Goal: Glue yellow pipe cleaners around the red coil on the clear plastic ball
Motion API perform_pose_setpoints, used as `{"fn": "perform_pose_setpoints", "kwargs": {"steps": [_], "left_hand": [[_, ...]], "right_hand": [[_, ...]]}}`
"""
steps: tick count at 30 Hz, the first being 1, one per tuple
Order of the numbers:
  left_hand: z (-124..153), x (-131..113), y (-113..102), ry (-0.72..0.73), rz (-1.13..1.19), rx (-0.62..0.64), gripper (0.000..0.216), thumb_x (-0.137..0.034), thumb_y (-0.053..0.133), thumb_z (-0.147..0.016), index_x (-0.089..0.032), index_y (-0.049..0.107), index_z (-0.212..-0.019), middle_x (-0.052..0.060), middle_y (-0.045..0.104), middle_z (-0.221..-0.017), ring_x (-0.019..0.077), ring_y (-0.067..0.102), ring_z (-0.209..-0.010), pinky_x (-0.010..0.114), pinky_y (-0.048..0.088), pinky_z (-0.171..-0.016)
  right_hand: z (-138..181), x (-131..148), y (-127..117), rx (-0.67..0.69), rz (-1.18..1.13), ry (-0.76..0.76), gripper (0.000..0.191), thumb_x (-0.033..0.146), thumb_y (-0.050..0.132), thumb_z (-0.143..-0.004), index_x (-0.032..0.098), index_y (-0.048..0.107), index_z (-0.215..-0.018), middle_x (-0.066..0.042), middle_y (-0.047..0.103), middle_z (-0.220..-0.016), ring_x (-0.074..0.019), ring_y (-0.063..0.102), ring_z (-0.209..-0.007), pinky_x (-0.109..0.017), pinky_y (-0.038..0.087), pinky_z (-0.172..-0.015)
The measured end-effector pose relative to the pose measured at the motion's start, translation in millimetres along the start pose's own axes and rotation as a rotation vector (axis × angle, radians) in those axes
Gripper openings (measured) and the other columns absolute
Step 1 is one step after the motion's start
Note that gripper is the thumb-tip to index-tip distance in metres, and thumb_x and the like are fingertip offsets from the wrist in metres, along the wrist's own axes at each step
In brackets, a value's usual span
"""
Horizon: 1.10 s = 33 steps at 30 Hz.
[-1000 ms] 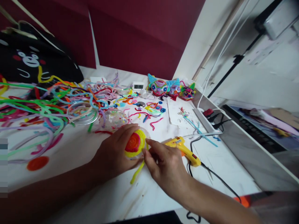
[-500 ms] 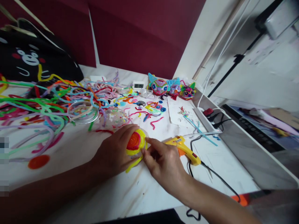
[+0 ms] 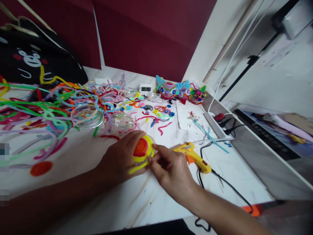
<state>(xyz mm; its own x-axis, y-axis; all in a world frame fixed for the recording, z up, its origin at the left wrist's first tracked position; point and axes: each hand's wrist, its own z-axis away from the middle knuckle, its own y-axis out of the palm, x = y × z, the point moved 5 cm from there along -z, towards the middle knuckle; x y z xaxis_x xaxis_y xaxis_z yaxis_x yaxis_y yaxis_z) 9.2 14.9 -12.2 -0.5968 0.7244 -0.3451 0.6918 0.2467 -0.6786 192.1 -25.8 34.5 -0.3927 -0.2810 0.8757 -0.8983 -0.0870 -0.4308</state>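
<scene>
My left hand (image 3: 119, 155) is wrapped around a round craft ball (image 3: 141, 148). Its face carries an orange disc ringed by pink and yellow fuzzy coils. A yellow pipe cleaner (image 3: 137, 168) lies along the ball's near side, one end sticking out to the left. The thumb and forefinger of my right hand (image 3: 172, 169) are pinched on this yellow strand at the ball's right edge; the fingertips partly hide it. Just beyond my right hand, a yellow glue gun (image 3: 192, 156) rests on the table.
Tangled pipe cleaners (image 3: 53, 111) cover the left side, near a clear round dish (image 3: 87, 117). An orange disc (image 3: 41, 168) lies at front left. Decorated animal heads (image 3: 168, 90) and a small digital clock (image 3: 146, 88) stand at the back. A black cord (image 3: 232, 187) trails from the glue gun.
The loose end of the yellow pipe cleaner has swung up and slightly left, closer to the ball. Both hands keep nearly the same grip and place.
</scene>
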Motion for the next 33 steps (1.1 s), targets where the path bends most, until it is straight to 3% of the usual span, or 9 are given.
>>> {"fn": "perform_pose_setpoints", "kwargs": {"steps": [4,16,22,28,33], "left_hand": [[2.3,2.2,1.9,-0.017,0.0,0.027,0.077,-0.061,0.078,-0.1,-0.026,0.051,-0.163,0.017,0.076,-0.151,0.0388,0.08,-0.135,0.048,0.074,-0.107],[10.0,17.0,13.7,-0.111,0.064,0.113,0.085,-0.063,0.082,-0.089,-0.026,0.056,-0.161,0.016,0.075,-0.155,0.0419,0.078,-0.137,0.052,0.071,-0.112],[-2.6,5.5,-0.8,-0.068,0.123,0.252,0.078,-0.05,0.083,-0.093,-0.023,0.054,-0.16,0.021,0.073,-0.156,0.0422,0.075,-0.143,0.055,0.067,-0.119],[-19.6,18.4,-17.4,-0.061,0.248,0.425,0.092,-0.044,0.099,-0.075,-0.028,0.06,-0.157,0.016,0.074,-0.157,0.0427,0.075,-0.143,0.056,0.064,-0.123],[-36.1,24.9,-25.6,-0.059,0.323,0.519,0.069,-0.034,0.089,-0.076,-0.033,0.073,-0.142,0.007,0.082,-0.144,0.0374,0.077,-0.137,0.052,0.064,-0.123]], "right_hand": [[-0.6,-2.2,1.4,0.02,0.023,0.01,0.049,0.025,0.066,-0.096,-0.001,0.084,-0.135,-0.013,0.087,-0.082,-0.0225,0.08,-0.065,-0.031,0.06,-0.061],[-6.3,-0.2,10.0,0.209,0.321,0.151,0.037,0.015,0.07,-0.103,0.004,0.079,-0.136,-0.015,0.088,-0.088,-0.027,0.08,-0.07,-0.035,0.056,-0.066],[-5.7,-0.2,10.7,0.199,0.362,0.13,0.044,0.016,0.069,-0.101,0.005,0.077,-0.143,-0.015,0.09,-0.09,-0.0289,0.084,-0.073,-0.036,0.059,-0.069],[-2.6,-1.4,10.5,0.193,0.416,0.065,0.05,0.018,0.065,-0.101,0.005,0.074,-0.148,-0.013,0.089,-0.086,-0.028,0.084,-0.068,-0.036,0.059,-0.067],[-2.3,-4.5,10.8,0.177,0.484,0.023,0.048,0.022,0.063,-0.102,0.006,0.076,-0.146,-0.014,0.089,-0.085,-0.0324,0.087,-0.07,-0.04,0.061,-0.068]]}}
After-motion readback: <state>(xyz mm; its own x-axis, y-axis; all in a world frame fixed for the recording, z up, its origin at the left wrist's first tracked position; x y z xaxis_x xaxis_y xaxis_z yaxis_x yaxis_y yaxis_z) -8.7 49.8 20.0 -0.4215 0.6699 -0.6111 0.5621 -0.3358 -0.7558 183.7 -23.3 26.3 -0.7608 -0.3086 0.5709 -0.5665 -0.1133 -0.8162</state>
